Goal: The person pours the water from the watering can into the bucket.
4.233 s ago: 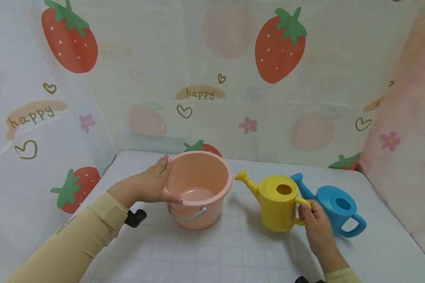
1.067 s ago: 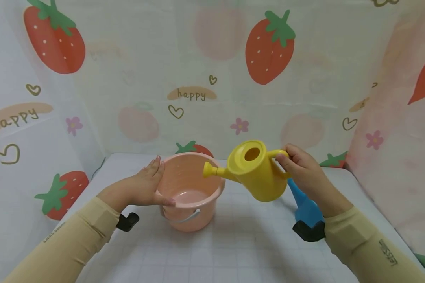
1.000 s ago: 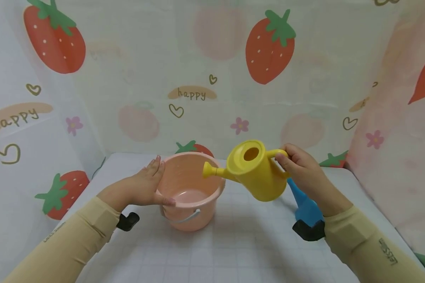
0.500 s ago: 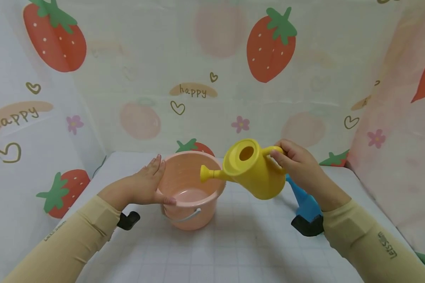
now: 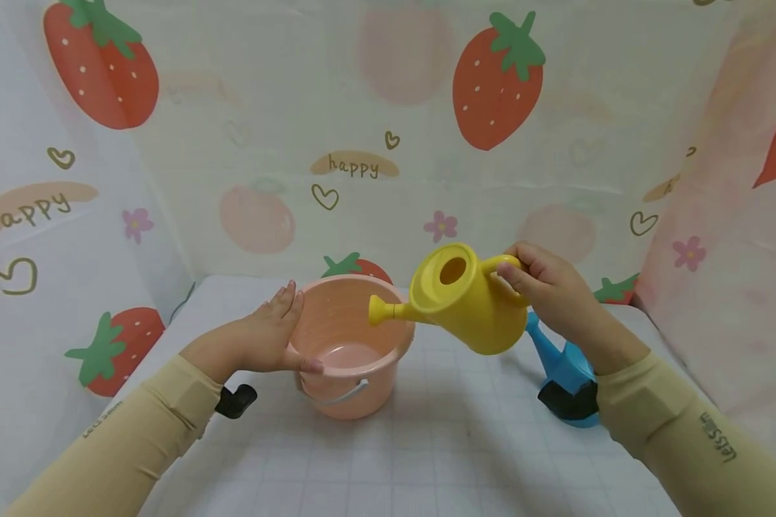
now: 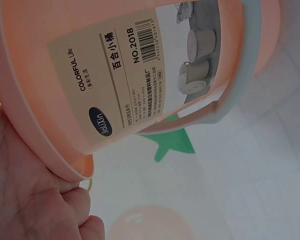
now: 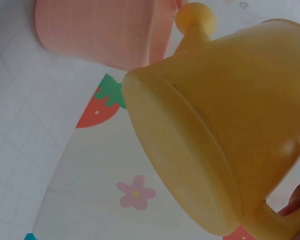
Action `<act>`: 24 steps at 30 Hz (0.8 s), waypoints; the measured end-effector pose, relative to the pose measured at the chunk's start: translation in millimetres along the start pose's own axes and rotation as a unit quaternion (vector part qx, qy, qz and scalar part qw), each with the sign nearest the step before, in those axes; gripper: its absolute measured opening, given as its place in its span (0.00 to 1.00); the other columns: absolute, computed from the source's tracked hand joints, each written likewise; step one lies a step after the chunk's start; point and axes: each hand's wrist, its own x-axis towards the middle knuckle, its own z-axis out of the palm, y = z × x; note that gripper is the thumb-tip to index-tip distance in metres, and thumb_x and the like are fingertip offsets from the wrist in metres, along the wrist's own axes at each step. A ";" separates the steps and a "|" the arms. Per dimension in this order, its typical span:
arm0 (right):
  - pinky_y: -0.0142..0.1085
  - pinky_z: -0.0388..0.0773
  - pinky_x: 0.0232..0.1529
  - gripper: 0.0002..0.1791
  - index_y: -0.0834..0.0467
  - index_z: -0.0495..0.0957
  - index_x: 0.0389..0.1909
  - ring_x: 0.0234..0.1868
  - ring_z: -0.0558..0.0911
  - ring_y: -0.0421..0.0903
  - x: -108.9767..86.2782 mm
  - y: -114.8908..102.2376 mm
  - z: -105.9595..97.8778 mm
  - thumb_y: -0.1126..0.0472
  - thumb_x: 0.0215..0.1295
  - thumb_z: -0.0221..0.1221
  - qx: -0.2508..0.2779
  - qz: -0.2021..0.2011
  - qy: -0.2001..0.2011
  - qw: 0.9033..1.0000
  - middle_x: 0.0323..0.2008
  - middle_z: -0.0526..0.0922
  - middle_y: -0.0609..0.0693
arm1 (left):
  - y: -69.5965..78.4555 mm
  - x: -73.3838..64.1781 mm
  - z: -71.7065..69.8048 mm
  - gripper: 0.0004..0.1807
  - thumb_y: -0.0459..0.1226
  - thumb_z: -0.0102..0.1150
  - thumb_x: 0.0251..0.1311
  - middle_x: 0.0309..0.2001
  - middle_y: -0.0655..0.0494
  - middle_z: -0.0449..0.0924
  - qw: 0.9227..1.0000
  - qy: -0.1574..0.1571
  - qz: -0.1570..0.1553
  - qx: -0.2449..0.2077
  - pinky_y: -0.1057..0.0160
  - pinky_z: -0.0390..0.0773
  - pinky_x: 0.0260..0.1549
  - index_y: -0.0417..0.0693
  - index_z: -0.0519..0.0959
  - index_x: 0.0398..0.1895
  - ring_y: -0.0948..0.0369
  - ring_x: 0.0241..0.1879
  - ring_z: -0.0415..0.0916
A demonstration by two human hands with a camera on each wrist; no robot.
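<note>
In the head view my left hand (image 5: 265, 330) rests on the left rim of a peach-pink bucket (image 5: 356, 391), fingers straight and thumb along the front rim. A printed label (image 6: 115, 75) shows on the bucket's side in the left wrist view. My right hand (image 5: 552, 298) grips the handle of a yellow watering can (image 5: 485, 309), fingers curled round it. The can is raised off the table and tilted left, its spout head (image 5: 378, 311) over the bucket's opening. From below, the right wrist view shows the can's base (image 7: 175, 150). No water is visible leaving the spout.
A blue watering can (image 5: 556, 359) stands on the table at right, partly hidden behind my right forearm and the black wrist camera (image 5: 567, 402). The bucket's pale handle (image 5: 343, 395) hangs down in front. A strawberry-print backdrop (image 5: 265, 93) encloses the white table (image 5: 388, 467).
Since the oldest frame, my right hand has lifted the yellow watering can off the table, moved it left and tilted it over the bucket. Lately it rose slightly. My left hand stays on the rim.
</note>
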 end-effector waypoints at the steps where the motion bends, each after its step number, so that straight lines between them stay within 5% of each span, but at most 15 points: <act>1: 0.37 0.69 0.34 0.18 0.60 0.71 0.39 0.37 0.68 0.49 0.4 -0.7 -0.5 0.47 0.68 0.47 0.000 -0.001 -0.002 1.000 0.31 0.70 0.55 | -0.4 0.0 0.1 0.73 0.77 0.46 0.34 0.69 0.33 0.27 1.000 0.002 0.001 0.000 0.42 0.44 0.63 0.28 0.38 0.68 0.41 0.69 0.29; 24: 0.38 0.71 0.37 0.17 0.61 0.71 0.40 0.40 0.68 0.49 2.4 -2.8 -2.1 0.49 0.68 0.47 0.002 -0.010 -0.013 1.000 0.34 0.71 0.55 | 2.1 -2.8 -1.7 0.72 0.77 0.46 0.35 0.70 0.34 0.27 1.000 0.003 -0.002 0.001 0.43 0.45 0.63 0.29 0.38 0.69 0.42 0.69 0.30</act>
